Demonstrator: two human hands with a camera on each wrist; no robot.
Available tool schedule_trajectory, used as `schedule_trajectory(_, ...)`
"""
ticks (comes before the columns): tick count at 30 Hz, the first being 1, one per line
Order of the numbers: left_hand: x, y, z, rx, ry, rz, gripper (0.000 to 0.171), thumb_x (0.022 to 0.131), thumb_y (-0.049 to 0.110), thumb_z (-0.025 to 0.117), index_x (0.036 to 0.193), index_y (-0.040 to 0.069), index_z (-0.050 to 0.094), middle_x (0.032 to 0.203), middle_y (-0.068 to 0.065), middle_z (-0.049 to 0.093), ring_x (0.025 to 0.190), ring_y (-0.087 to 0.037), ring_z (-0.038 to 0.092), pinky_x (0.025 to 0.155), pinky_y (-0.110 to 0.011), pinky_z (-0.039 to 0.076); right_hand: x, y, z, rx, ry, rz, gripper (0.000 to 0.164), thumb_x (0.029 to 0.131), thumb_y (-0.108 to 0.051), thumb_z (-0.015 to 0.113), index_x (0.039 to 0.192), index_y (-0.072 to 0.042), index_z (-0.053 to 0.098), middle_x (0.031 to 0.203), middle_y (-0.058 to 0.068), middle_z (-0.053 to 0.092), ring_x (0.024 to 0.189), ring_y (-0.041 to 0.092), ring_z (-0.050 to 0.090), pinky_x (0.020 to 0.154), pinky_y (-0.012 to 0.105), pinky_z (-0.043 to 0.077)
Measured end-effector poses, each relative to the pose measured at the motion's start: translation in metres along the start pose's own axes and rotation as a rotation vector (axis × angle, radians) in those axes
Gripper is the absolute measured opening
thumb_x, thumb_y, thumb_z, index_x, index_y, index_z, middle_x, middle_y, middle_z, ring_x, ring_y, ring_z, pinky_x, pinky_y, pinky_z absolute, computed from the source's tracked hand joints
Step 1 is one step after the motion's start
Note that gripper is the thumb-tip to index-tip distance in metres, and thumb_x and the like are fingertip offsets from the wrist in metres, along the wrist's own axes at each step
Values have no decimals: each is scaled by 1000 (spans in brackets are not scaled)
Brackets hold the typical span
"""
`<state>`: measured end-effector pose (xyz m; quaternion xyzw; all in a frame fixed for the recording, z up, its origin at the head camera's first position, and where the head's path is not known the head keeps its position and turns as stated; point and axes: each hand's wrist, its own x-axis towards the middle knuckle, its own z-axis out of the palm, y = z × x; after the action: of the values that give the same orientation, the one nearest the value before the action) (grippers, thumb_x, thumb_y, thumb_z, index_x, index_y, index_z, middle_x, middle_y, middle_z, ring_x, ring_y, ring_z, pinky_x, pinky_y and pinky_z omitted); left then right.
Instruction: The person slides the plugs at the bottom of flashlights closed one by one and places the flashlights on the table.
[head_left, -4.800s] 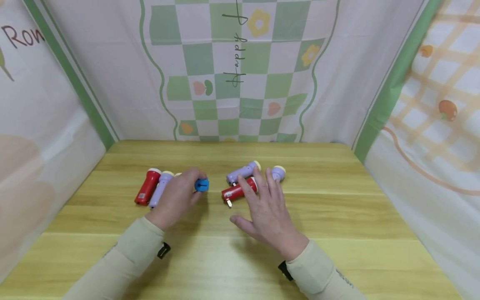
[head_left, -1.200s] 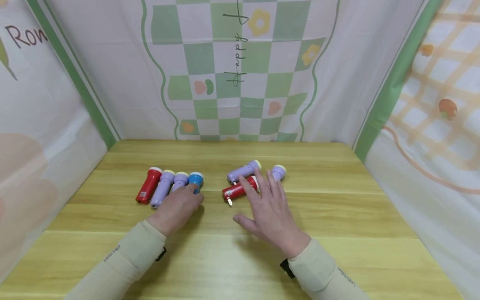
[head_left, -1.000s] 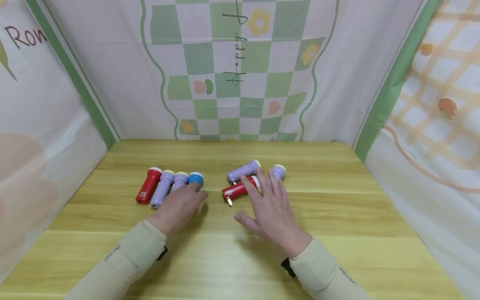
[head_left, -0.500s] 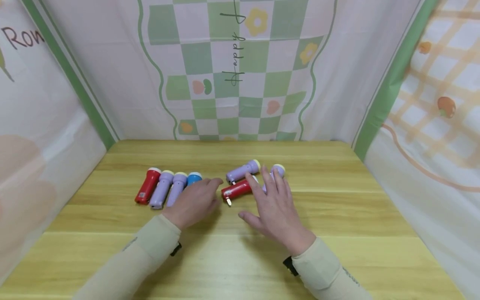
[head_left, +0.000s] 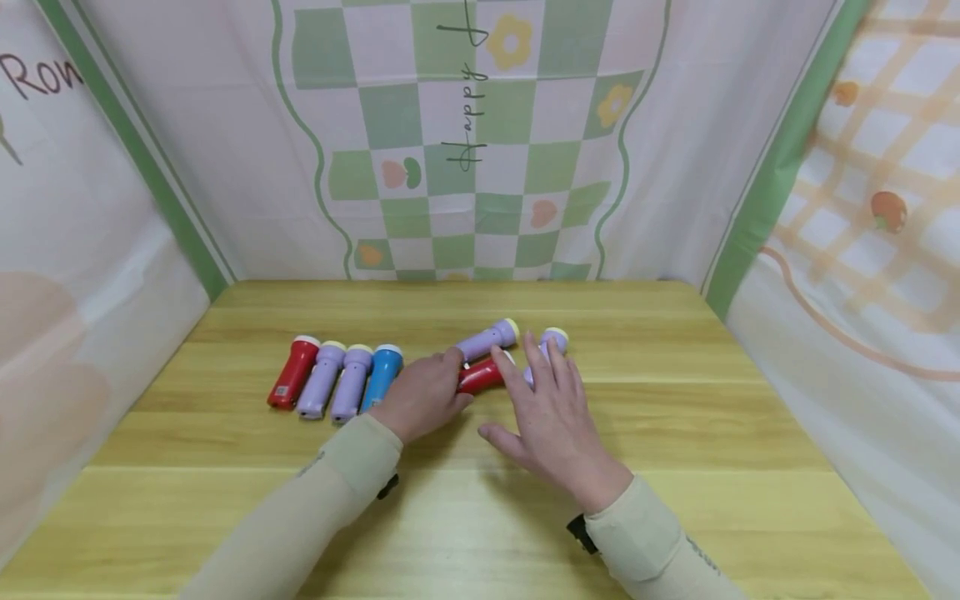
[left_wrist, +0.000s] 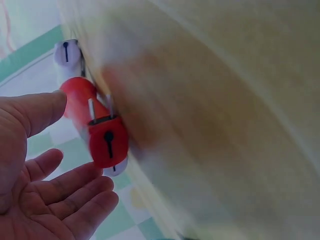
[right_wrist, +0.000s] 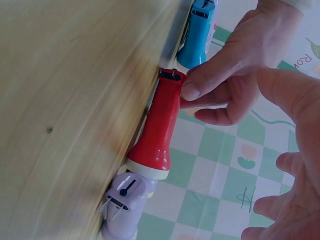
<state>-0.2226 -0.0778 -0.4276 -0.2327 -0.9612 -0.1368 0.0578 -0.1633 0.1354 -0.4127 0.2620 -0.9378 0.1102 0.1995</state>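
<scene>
In the head view my left hand (head_left: 423, 396) is at the butt end of a red flashlight (head_left: 482, 377) that lies on the table. The left wrist view shows its thumb and fingers spread on either side of this flashlight (left_wrist: 106, 145), which has two metal plug prongs standing out. In the right wrist view the thumb appears to touch the butt end. My right hand (head_left: 555, 437) hovers with fingers spread, holding nothing. Beneath its fingertips is a purple flashlight (head_left: 555, 340), partly hidden. Another purple flashlight (head_left: 483, 340) lies just behind the red one.
On the left, side by side with heads pointing away, lie a red flashlight (head_left: 295, 371), two purple flashlights (head_left: 321, 379) and a blue flashlight (head_left: 385, 371). The wooden table (head_left: 480, 533) is bounded by a printed curtain (head_left: 450, 200) at the back and sides.
My left hand has set the blue flashlight down at the row's right end, let go and moved right to the red flashlight. My right hand has shifted only slightly.
</scene>
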Motion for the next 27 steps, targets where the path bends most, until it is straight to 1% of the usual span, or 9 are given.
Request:
schedule_trajectory(3, 4, 0, 5, -20, -28, -18, 48, 97, 34, 76, 126, 4, 53, 101, -9, 68, 78, -19, 61, 75, -38, 57, 0, 0, 0, 5, -19, 14, 96, 87, -55, 80, 161, -14, 37, 166, 32, 25, 152, 58, 19, 118, 73, 27)
schedule_trajectory(9, 10, -1, 12, -37, -21, 10, 52, 94, 31, 79, 127, 2, 52, 103, -12, 71, 82, -24, 66, 79, -42, 58, 1, 0, 1, 1, -31, 22, 94, 88, -55, 79, 162, -15, 36, 167, 31, 24, 152, 58, 19, 119, 72, 27)
schedule_trajectory(12, 12, 0, 13, -36, -29, 7, 53, 94, 30, 79, 129, 2, 51, 105, -12, 71, 84, -25, 68, 81, -42, 59, 1, -1, 1, 4, -27, 19, 95, 88, -54, 80, 162, -15, 36, 166, 32, 25, 152, 58, 20, 118, 72, 27)
schedule_trajectory(18, 16, 2, 12, 2, -76, 4, 63, 95, 32, 78, 138, -1, 47, 113, -14, 72, 91, -25, 70, 87, -41, 60, 2, -1, 2, 5, -16, 10, 95, 87, -54, 81, 162, -15, 36, 166, 31, 26, 152, 58, 20, 117, 73, 28)
schedule_trajectory(22, 18, 3, 10, 19, -114, 5, 60, 96, 32, 78, 138, 1, 47, 113, -13, 72, 90, -23, 70, 87, -39, 60, 1, -2, 2, 12, -26, 14, 94, 88, -54, 80, 162, -15, 36, 167, 30, 25, 153, 58, 18, 118, 73, 27)
schedule_trajectory(27, 20, 4, 8, 36, -145, -8, 56, 97, 30, 77, 137, 4, 48, 112, -12, 72, 88, -21, 69, 87, -38, 60, 1, -2, 0, 19, -47, 22, 93, 90, -55, 77, 163, -16, 35, 167, 30, 23, 154, 56, 15, 119, 72, 25)
